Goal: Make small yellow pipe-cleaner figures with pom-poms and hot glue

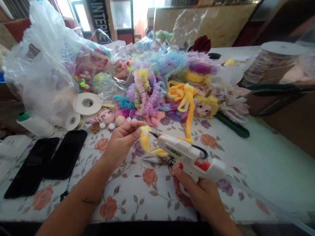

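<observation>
My left hand pinches a yellow fuzzy pipe-cleaner piece just above the flowered tablecloth. My right hand grips the handle of a white hot glue gun with a red trigger. Its nozzle tip points left and touches the yellow piece near my left fingertips. Scissors lie on the cloth under the gun. A clear glue stick sticks out behind the gun toward the lower right.
A heap of colourful pipe-cleaner dolls and flowers fills the table's middle. Clear plastic bags stand at the left, with tape rolls in front. Two black phones lie at the left. A ribbon spool sits at the right.
</observation>
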`<act>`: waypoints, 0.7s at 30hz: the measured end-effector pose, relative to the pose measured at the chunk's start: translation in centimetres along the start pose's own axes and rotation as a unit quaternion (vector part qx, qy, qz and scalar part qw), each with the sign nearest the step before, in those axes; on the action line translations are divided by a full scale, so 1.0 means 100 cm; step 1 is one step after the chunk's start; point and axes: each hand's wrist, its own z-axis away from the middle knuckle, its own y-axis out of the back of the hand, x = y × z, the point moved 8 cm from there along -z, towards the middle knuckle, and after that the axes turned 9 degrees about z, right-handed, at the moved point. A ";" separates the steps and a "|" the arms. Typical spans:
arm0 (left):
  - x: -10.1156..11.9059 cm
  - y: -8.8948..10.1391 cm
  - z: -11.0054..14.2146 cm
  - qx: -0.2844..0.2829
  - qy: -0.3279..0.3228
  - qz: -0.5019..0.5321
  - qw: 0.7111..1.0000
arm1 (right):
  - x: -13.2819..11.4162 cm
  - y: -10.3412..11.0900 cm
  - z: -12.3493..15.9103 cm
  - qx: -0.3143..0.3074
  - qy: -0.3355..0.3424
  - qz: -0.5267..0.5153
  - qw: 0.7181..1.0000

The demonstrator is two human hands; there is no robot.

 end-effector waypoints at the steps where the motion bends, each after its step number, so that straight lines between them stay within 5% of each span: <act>1: 0.000 0.000 0.000 0.001 0.000 0.002 1.000 | 0.000 0.000 0.000 0.001 0.000 0.002 1.000; 10: -0.001 0.002 -0.001 0.001 -0.002 -0.002 1.000 | 0.009 0.001 -0.002 -0.033 0.004 0.063 0.997; 21: 0.000 -0.001 0.001 -0.004 0.009 -0.002 1.000 | 0.000 -0.001 -0.001 -0.019 0.008 0.002 1.000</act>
